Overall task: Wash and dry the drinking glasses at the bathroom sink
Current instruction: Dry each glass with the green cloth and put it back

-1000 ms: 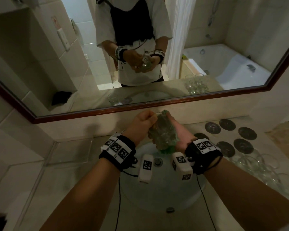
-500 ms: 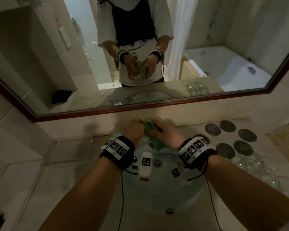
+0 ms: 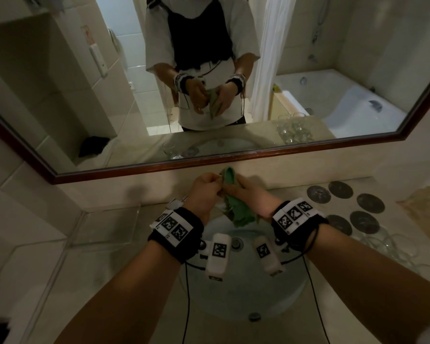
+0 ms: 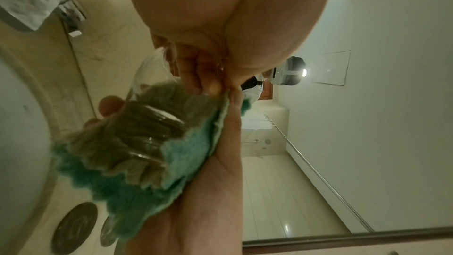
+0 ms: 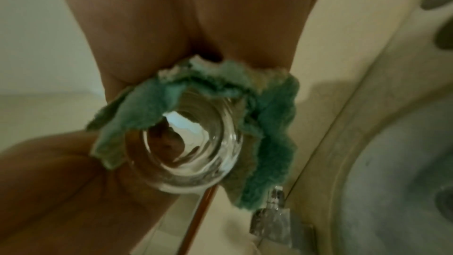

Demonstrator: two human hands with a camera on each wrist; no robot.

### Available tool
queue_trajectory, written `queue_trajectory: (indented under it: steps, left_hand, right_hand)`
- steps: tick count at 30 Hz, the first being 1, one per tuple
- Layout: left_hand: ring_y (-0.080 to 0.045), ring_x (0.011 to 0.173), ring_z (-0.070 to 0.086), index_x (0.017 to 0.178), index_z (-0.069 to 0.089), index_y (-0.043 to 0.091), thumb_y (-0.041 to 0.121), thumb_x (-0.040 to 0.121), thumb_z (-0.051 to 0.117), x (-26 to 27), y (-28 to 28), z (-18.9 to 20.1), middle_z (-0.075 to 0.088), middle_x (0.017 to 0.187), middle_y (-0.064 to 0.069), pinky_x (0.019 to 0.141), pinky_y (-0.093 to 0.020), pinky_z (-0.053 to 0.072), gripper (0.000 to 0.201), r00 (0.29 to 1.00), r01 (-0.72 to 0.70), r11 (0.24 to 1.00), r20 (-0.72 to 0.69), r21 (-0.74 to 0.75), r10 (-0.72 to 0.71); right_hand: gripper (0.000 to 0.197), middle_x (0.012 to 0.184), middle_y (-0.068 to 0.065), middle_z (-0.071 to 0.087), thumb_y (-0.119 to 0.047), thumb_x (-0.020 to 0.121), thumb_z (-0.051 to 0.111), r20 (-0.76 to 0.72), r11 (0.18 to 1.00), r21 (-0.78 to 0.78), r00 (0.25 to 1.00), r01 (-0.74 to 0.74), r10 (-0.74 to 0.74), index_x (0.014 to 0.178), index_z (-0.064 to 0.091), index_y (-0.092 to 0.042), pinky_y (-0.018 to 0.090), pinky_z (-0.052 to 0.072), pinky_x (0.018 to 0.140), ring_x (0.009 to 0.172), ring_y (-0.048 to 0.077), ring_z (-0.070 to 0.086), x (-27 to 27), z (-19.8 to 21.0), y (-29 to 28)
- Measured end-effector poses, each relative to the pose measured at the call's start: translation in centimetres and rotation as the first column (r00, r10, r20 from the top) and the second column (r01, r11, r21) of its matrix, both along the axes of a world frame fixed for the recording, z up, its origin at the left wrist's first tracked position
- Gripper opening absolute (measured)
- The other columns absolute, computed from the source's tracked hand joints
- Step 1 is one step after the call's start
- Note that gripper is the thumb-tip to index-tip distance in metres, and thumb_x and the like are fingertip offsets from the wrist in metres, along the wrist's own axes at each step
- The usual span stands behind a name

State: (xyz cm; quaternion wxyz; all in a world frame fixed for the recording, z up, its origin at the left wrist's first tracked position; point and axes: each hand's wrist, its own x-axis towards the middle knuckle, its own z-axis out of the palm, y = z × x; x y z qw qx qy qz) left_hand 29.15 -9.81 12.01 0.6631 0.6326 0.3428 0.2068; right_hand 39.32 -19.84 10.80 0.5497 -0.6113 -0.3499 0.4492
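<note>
Sink (image 3: 246,301), coasters (image 3: 370,203) nr glasses (image 3: 392,244)

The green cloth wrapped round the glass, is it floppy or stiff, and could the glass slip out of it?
Probably floppy: the green cloth bunches in folds around the glass and hangs loose below the right hand. It looks fluffy, so it likely grips fairly well. The glass is smooth and may be wet, so it could still slide; the left hand holding it as well helps.
</note>
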Motion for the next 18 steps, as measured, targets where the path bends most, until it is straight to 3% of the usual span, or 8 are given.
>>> queue_trajectory:
  steps: [2, 4, 9, 11, 15, 18]
  left_hand:
    - [-0.011, 0.055, 0.055, 0.071, 0.056, 0.010, 0.007, 0.099, 0.048, 0.0, -0.1, 0.4, 0.057, 0.054, 0.003, 0.059, -0.026, 0.045, 0.029, 0.999, 0.021, 0.999, 0.031, 0.023, -0.022]
    - [-0.004, 0.049, 0.052, 0.070, 0.055, 0.012, 0.006, 0.099, 0.048, 0.0, 0.0, 0.9, 0.055, 0.049, 0.009, 0.054, -0.022, 0.042, 0.030, 0.996, 0.059, 0.997, 0.057, 0.055, -0.062]
    - [-0.012, 0.056, 0.051, 0.074, 0.056, 0.013, 0.010, 0.099, 0.048, -0.3, 0.3, 1.6, 0.053, 0.063, -0.001, 0.051, -0.024, 0.045, 0.027, 0.975, 0.123, 0.986, 0.170, 0.113, -0.142]
    - [-0.014, 0.062, 0.051, 0.079, 0.058, 0.014, 0.014, 0.099, 0.050, -0.5, 0.5, 1.6, 0.054, 0.069, -0.002, 0.052, -0.026, 0.046, 0.022, 0.962, 0.158, 0.977, 0.202, 0.146, -0.185]
    - [-0.013, 0.063, 0.055, 0.090, 0.055, 0.006, 0.012, 0.101, 0.045, -1.3, 1.1, 1.7, 0.061, 0.071, 0.003, 0.059, -0.025, 0.049, 0.016, 0.935, 0.252, 0.932, 0.185, 0.259, -0.304]
    - [-0.018, 0.069, 0.060, 0.092, 0.051, 0.004, 0.006, 0.101, 0.042, -2.1, 1.3, 1.8, 0.066, 0.081, 0.001, 0.065, -0.027, 0.052, 0.013, 0.922, 0.298, 0.905, 0.153, 0.303, -0.355]
  right_hand:
    - [0.033, 0.107, 0.013, 0.070, -0.033, 0.094, 0.059, -0.242, 0.998, 0.049, 0.970, 0.029, -0.016, 0.120, 0.060, -0.014, 0.048, 0.052, 0.091, 0.096, 0.029, 0.066, -0.2, 0.3, -0.4]
    - [0.039, 0.103, 0.016, 0.068, -0.038, 0.089, 0.058, -0.411, 0.996, 0.064, 0.911, 0.055, -0.024, 0.117, 0.062, -0.011, 0.047, 0.055, 0.081, 0.091, 0.031, 0.063, -0.3, 0.9, -0.8]
    - [0.062, 0.115, 0.020, 0.066, -0.058, 0.092, 0.052, -0.635, 0.995, 0.020, 0.770, 0.097, -0.063, 0.132, 0.058, -0.011, 0.043, 0.055, 0.082, 0.094, 0.031, 0.065, 0.4, 0.4, -0.6]
    - [0.065, 0.115, 0.020, 0.067, -0.062, 0.092, 0.049, -0.656, 0.993, 0.012, 0.750, 0.118, -0.081, 0.132, 0.059, -0.012, 0.040, 0.055, 0.080, 0.094, 0.032, 0.066, 0.6, 0.3, -0.4]
    - [0.065, 0.114, 0.019, 0.068, -0.062, 0.094, 0.045, -0.587, 0.991, -0.002, 0.802, 0.136, -0.112, 0.132, 0.059, -0.011, 0.037, 0.056, 0.078, 0.094, 0.029, 0.068, 0.9, 0.2, -0.7]
    - [0.076, 0.124, 0.022, 0.064, -0.069, 0.085, 0.057, -0.520, 0.981, -0.064, 0.833, 0.181, -0.187, 0.132, 0.060, -0.010, 0.048, 0.052, 0.095, 0.107, 0.036, 0.066, 1.3, -0.3, -0.7]
